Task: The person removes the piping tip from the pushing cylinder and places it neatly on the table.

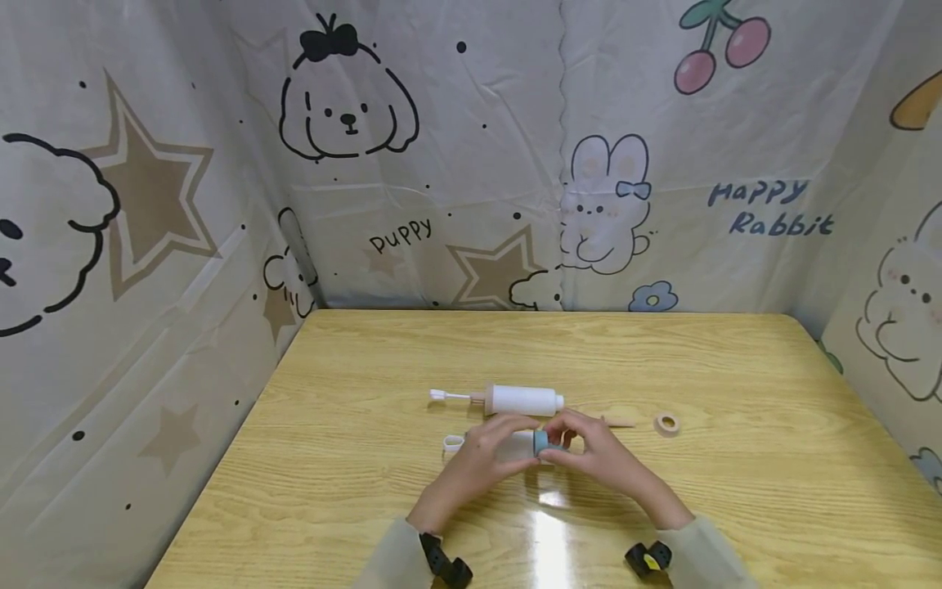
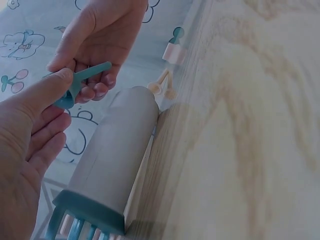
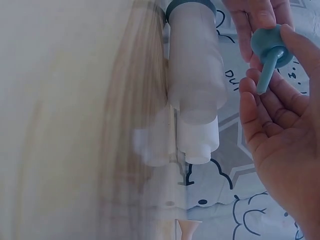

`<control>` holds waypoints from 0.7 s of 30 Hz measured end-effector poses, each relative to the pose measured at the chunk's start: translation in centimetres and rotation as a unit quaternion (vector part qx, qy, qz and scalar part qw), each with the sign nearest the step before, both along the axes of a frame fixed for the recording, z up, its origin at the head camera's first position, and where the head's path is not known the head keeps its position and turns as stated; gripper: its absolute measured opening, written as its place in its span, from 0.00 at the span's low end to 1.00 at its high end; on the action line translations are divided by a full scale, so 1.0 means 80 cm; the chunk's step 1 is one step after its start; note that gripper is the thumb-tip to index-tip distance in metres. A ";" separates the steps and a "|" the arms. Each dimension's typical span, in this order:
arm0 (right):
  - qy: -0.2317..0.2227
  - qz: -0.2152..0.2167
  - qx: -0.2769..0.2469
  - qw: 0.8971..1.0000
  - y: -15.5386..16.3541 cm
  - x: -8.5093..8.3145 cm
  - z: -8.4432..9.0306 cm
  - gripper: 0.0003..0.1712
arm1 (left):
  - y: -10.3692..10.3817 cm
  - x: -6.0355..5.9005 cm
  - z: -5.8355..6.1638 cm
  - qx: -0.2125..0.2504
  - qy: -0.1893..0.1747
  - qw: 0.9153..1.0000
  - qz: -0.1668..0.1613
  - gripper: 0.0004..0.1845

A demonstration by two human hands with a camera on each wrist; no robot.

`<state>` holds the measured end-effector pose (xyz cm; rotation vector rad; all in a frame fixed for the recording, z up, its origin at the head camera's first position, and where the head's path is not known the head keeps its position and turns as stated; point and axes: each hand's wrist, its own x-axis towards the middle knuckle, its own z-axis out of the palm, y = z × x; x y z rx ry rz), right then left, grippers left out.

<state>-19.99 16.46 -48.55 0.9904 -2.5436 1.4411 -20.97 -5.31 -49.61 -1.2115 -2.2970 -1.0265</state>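
Black wrist straps (image 1: 449, 566) sit nearest the lens, and above them both hands meet over the wooden table (image 1: 736, 491). Left hand (image 1: 482, 458) and right hand (image 1: 599, 454) together pinch a small teal nozzle tip (image 1: 540, 442) between thumbs and fingertips, just in front of a frosted tube with a teal ring (image 2: 112, 160) lying on the table. Behind it lies a white tube (image 1: 522, 400); a tape roll (image 1: 666, 424) rests to the right. Judging by the grip, the tip is being fitted; aligning it squarely likely matters next.
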 end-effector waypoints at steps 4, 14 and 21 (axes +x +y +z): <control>-0.020 0.000 0.004 1.000 0.002 0.000 0.000 0.09 | -0.001 0.001 0.001 0.007 -0.003 1.000 -0.001 0.24; -0.144 -0.030 -0.045 0.988 0.020 0.001 0.000 0.12 | -0.003 -0.002 0.002 0.029 0.011 0.999 0.007 0.22; -0.179 -0.010 -0.021 0.984 0.031 0.000 -0.004 0.13 | -0.005 -0.001 0.004 0.044 0.006 0.999 0.009 0.21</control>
